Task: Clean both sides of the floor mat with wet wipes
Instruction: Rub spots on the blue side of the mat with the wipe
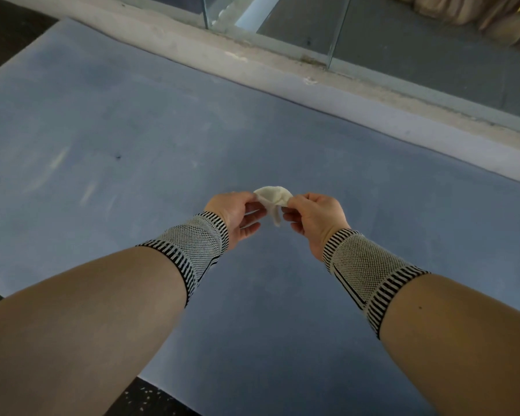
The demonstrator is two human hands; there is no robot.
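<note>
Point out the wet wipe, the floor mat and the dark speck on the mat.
wet wipe [273, 197], head view, bunched top.
floor mat [150, 124], head view, bare surface.
dark speck [118, 157], head view, its centre.

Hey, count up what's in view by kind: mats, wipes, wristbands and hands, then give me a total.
Floor mat: 1
Wet wipe: 1
Striped wristbands, left, right: 2
Hands, left hand, right hand: 2
Total: 6
</note>
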